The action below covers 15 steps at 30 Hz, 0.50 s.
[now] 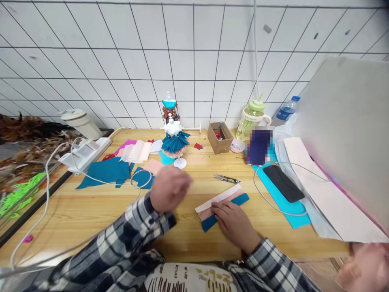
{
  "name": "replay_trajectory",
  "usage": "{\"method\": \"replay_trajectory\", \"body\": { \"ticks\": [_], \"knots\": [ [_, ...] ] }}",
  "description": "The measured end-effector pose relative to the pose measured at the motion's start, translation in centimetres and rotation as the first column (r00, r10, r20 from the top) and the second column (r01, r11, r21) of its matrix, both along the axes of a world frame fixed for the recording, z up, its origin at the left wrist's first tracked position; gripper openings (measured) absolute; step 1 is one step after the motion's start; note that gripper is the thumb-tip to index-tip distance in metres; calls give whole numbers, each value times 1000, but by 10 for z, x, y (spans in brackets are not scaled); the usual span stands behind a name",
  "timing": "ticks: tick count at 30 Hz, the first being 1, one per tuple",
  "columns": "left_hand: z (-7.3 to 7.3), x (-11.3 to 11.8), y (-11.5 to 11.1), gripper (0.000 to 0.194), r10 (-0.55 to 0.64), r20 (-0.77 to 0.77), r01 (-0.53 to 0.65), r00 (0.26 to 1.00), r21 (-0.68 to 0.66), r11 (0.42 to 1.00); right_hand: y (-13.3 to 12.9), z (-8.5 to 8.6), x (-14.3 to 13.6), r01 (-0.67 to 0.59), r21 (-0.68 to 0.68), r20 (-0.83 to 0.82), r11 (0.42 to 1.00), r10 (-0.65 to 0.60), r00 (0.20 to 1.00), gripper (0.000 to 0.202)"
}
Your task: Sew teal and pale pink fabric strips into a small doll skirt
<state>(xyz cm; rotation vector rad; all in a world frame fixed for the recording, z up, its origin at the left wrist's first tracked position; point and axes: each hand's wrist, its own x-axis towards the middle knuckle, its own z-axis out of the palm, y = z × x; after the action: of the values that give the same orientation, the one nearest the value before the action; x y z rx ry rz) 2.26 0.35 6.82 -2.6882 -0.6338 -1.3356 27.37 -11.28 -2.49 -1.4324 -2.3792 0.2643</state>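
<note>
Strips in pale pink, peach and teal, which look like thin paper (221, 197), overlap at a slant on the table. My right hand (235, 223) lies flat on them, fingers stretched out. To their left, my left hand (170, 189) is raised over the table, blurred, with curled fingers; whether anything is between them is hidden. Small thread snips (225, 178) lie just beyond the strips. Farther back stands a small white dress-form figure (173, 127) in a pleated teal and peach skirt, with a second figure in a turquoise top (169, 104) behind it.
Teal sheets (106, 172) and pale pink pieces (136, 151) lie at the left by a white power strip (86, 153) and cable. A cardboard box (220, 138), a green-lidded jug (253, 117), a phone (283, 183) and large pale sheets (328, 190) occupy the right side. Another person's blurred hand (364, 267) shows at lower right.
</note>
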Motion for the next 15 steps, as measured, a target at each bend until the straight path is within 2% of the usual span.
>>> {"method": "replay_trajectory", "body": {
  "ticks": [1, 2, 4, 5, 7, 9, 12, 13, 15],
  "knots": [
    [-13, -1, -13, 31, -116, -191, 100, 975, -91, 991, 0, 1, -3, -7, -17, -9, 1000, 7, 1000, 27],
    [-27, -4, -24, 28, -165, -289, 122, 943, -162, 979, 0, 2, -5, -21, -31, -20, 999, 21, 1000, 28],
    [-53, -11, -39, 25, -197, -376, 110, 905, -240, 964, 2, 4, -12, -72, -50, -42, 996, 70, 997, 29],
    [-64, -15, -44, 23, -175, -401, 72, 899, -259, 963, 4, 5, -15, -109, -58, -49, 992, 106, 993, 30],
    [-78, -26, -52, 21, -176, -439, 60, 881, -266, 962, 11, 7, -20, -197, -74, -54, 978, 193, 980, 31],
    [-84, -35, -58, 20, -184, -472, 59, 862, -266, 962, 21, 10, -24, -297, -90, -57, 951, 292, 955, 32],
    [-84, -40, -67, 20, -165, -492, 32, 855, -269, 963, 38, 16, -24, -394, -76, -61, 916, 391, 919, 36],
    [-84, -39, -68, 20, -144, -486, 8, 862, -270, 963, 43, 18, -23, -389, -63, -61, 919, 386, 921, 39],
    [-82, -31, -71, 20, -84, -481, -67, 873, -289, 955, 51, 20, -21, -301, -30, -57, 953, 300, 952, 43]
  ]
}}
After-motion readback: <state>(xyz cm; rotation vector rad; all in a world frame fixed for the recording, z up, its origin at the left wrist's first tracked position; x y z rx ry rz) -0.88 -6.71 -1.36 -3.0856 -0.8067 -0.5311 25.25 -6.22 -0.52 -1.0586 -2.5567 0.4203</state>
